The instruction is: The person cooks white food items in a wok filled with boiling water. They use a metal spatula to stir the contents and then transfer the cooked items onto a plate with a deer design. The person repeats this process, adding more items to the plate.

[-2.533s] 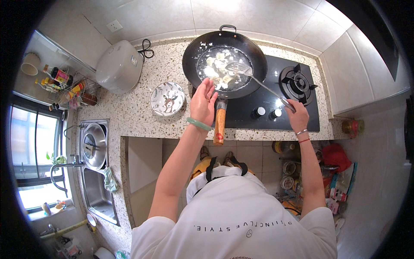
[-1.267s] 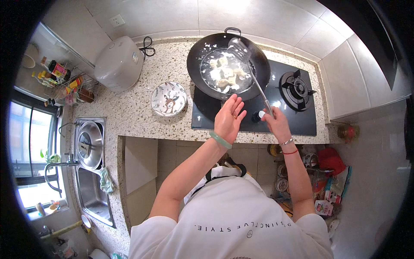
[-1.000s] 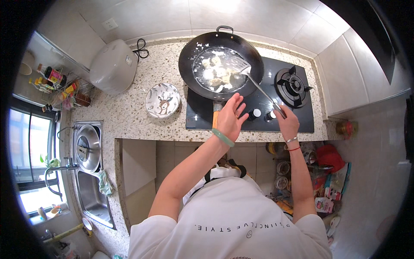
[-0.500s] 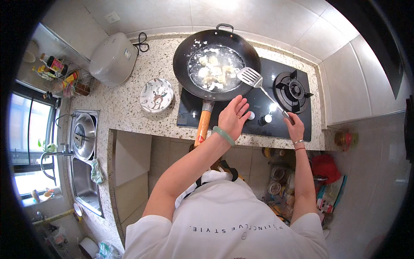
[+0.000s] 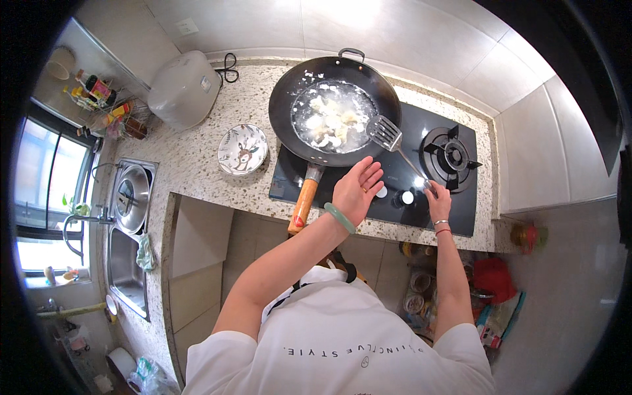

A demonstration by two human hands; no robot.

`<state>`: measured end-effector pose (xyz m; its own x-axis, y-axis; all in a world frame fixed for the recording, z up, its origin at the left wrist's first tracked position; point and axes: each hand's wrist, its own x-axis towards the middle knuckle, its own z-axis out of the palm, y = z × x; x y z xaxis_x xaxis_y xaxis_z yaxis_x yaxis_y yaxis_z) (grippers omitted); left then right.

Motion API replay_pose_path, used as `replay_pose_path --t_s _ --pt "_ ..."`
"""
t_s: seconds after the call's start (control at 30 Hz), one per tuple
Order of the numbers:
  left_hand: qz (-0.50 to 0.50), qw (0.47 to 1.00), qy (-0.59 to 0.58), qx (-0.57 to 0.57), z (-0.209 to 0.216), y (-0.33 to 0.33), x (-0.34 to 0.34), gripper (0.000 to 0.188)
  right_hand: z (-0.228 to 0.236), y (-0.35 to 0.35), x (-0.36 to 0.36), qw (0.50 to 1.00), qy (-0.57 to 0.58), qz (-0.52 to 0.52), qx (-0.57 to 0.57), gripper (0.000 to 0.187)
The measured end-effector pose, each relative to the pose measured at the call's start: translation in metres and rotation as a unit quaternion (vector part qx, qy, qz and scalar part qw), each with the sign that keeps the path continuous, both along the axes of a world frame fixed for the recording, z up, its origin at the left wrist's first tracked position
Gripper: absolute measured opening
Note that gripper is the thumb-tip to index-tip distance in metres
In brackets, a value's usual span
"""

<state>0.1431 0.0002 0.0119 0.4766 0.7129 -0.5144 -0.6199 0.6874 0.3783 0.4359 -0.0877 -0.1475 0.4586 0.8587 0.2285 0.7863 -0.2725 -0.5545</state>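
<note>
A black wok [image 5: 284, 112] with a wooden handle [image 5: 303, 205] sits on the left side of the stove. Pale, soft lumps of food [image 5: 332, 118] lie in cloudy liquid inside it. My right hand [image 5: 440, 201] is closed on the handle end of a slotted metal spatula [image 5: 385, 132]. The spatula's blade rests at or just above the wok's right inner wall; I cannot tell whether it touches. Just in front of the wok's near rim, my left hand [image 5: 355, 191] is held out with fingers extended and nothing in it, a green bangle on its wrist.
A patterned bowl [image 5: 242, 150] stands on the speckled counter left of the wok, and a rounded grey appliance [image 5: 184, 91] behind it. A bare burner [image 5: 450, 157] is on the stove's right. A sink [image 5: 128, 270] holding a round metal lid [image 5: 133, 199] lies far left.
The view has shifted slightly. My right hand has moved a little left and nearer to me along with the spatula, whose blade has turned. My left hand stays extended near the wok.
</note>
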Motion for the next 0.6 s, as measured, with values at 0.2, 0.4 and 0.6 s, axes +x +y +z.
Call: replay_pose_path --t_s 0.2,0.4,0.6 --pt "0.014 1.0 -0.001 0.016 -0.002 0.008 -0.009 0.046 -0.009 0.006 -0.009 0.999 -0.023 -0.025 -0.04 0.032" --pt "0.021 1.0 -0.011 0.012 0.0 0.013 -0.019 0.044 -0.018 0.005 -0.009 0.999 0.001 -0.024 -0.029 0.034" --pt "0.034 0.999 -0.018 0.012 0.006 0.018 -0.036 0.043 -0.009 0.006 -0.019 0.999 -0.025 -0.023 0.029 0.039"
